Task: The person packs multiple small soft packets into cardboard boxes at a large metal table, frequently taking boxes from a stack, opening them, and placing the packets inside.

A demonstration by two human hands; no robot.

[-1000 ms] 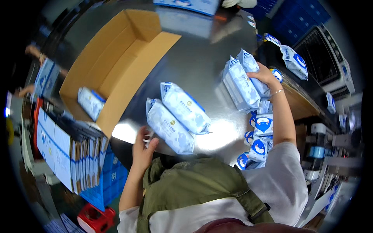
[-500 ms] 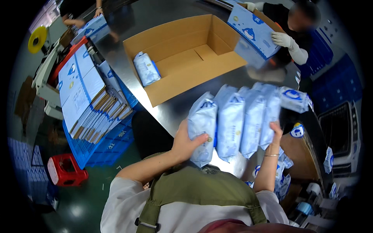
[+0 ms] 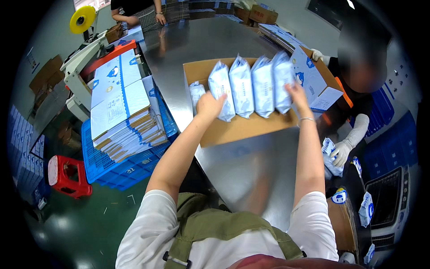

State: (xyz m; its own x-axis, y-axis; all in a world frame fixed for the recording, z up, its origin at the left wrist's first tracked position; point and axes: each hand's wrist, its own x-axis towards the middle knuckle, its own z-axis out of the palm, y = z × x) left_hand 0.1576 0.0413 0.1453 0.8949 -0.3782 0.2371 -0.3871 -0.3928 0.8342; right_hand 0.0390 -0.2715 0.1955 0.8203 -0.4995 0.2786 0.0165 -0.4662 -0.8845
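Observation:
A row of several pale blue soft packs of wipes [image 3: 242, 87] is squeezed between my two hands, standing side by side over an open cardboard carton [image 3: 242, 132]. My left hand [image 3: 210, 105] presses on the leftmost pack, its thumb on the near face. At the other end my right hand [image 3: 296, 96] grips the outermost pack. Another pack of wipes [image 3: 196, 92] sits inside the carton at its left end. The packs hide most of the carton's inside, so I cannot tell whether they touch its bottom.
Flattened printed cartons [image 3: 118, 103] are stacked on a blue crate [image 3: 130, 170] at left, near a red stool [image 3: 69, 175]. At right, a co-worker's gloved hand [image 3: 342, 152] touches loose packs; the other holds a printed box [image 3: 309, 74]. Another person [image 3: 139, 11] stands beyond the metal table [image 3: 197, 33].
Both my hands have carried the row of packs away from my body to over the carton. The co-worker's one hand has reached down to loose packs. My view has shifted.

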